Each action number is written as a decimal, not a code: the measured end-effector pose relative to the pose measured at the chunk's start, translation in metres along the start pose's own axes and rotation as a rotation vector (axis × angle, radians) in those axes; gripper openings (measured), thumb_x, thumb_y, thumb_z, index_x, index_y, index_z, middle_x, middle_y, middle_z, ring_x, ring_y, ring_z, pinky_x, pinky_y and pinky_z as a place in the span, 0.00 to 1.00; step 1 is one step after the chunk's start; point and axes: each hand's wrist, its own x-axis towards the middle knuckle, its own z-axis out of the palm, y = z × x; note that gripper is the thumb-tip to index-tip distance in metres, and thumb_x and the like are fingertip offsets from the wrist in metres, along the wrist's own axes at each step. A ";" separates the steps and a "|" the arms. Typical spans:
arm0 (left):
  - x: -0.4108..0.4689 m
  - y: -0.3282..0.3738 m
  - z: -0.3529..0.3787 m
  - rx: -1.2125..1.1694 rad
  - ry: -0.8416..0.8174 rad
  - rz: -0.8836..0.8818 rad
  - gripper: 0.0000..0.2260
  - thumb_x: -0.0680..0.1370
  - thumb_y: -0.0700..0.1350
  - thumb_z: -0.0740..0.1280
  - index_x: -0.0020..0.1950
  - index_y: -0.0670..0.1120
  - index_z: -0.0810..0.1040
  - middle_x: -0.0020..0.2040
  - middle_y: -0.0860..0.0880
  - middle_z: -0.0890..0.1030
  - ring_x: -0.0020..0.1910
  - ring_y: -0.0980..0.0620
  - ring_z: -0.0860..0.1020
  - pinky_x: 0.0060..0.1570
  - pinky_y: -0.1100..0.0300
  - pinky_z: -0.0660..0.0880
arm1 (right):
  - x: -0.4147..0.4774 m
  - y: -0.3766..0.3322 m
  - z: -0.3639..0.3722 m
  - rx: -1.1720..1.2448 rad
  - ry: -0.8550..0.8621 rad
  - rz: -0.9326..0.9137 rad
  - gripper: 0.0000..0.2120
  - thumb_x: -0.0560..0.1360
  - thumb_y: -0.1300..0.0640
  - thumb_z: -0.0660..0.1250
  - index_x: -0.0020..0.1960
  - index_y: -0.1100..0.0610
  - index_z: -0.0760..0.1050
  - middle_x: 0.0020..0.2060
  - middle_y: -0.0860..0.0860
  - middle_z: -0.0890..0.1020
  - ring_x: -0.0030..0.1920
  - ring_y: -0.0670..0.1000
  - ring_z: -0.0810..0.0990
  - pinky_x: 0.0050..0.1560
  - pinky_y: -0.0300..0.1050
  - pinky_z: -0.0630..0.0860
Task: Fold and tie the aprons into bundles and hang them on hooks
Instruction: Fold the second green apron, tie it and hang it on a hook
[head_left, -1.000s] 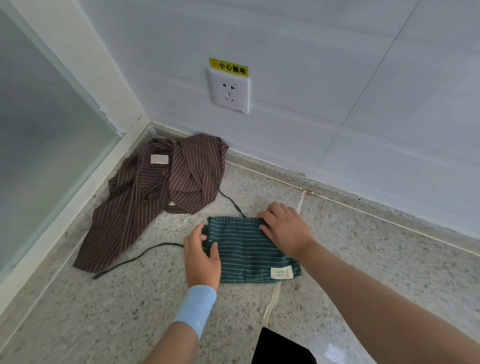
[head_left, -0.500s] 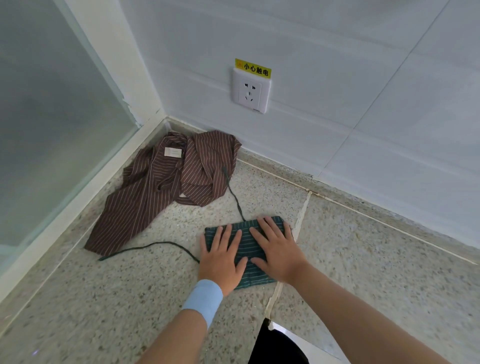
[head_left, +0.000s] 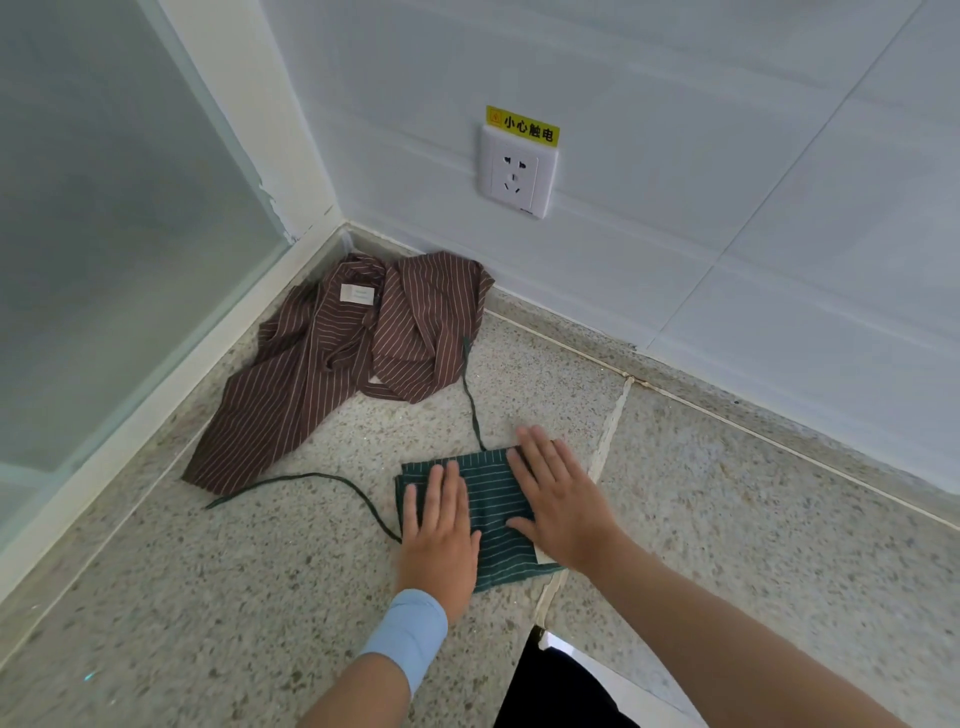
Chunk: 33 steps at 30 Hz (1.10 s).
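Speckled stone floor (head_left: 218, 613) meeting a white tiled wall (head_left: 779, 156) at the rear and a frosted glass panel (head_left: 104, 234) with a white frame on the left; the three join in a corner at upper centre. Bare floor lies open to the left of the hands and to the right beyond a pale grout seam (head_left: 608, 441). Brown striped apron (head_left: 322, 379), loose and crumpled, sprawls out from the corner; its far edge touches the foot of the wall and its long left edge runs just beside the frame. Green striped apron (head_left: 493, 499), folded into a small rectangle, lies flat on the floor near the seam, well apart from wall and glass. Right hand (head_left: 561, 499), fingers spread, rests palm-down on its right half; left hand (head_left: 439, 530), fingers spread, rests palm-down on its left half, a light blue wristband (head_left: 408, 631) at the wrist. Two dark green ties (head_left: 332, 480) trail from the fold, one leftward across the floor, one up to the brown apron's edge. Wall socket (head_left: 517, 174) with a yellow label (head_left: 522, 124) above it.
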 end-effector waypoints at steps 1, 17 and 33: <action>0.000 0.004 0.000 -0.037 -0.004 0.048 0.33 0.77 0.48 0.68 0.79 0.42 0.59 0.79 0.41 0.55 0.79 0.40 0.54 0.76 0.39 0.51 | -0.004 -0.005 0.001 0.002 0.049 -0.054 0.35 0.81 0.39 0.52 0.80 0.59 0.52 0.80 0.61 0.47 0.80 0.61 0.44 0.79 0.59 0.46; -0.032 -0.021 -0.012 -0.024 -0.195 0.117 0.43 0.76 0.70 0.50 0.79 0.43 0.40 0.79 0.47 0.36 0.79 0.47 0.38 0.77 0.44 0.44 | -0.047 -0.024 -0.013 -0.034 -0.159 -0.214 0.44 0.75 0.31 0.55 0.79 0.60 0.58 0.73 0.59 0.65 0.71 0.60 0.66 0.75 0.59 0.61; -0.045 -0.066 -0.022 -0.496 -0.103 0.003 0.18 0.80 0.55 0.64 0.60 0.43 0.82 0.64 0.54 0.71 0.64 0.55 0.69 0.64 0.62 0.68 | -0.027 -0.006 -0.028 0.257 -0.237 -0.058 0.21 0.83 0.43 0.54 0.50 0.56 0.80 0.48 0.51 0.74 0.50 0.51 0.74 0.56 0.48 0.75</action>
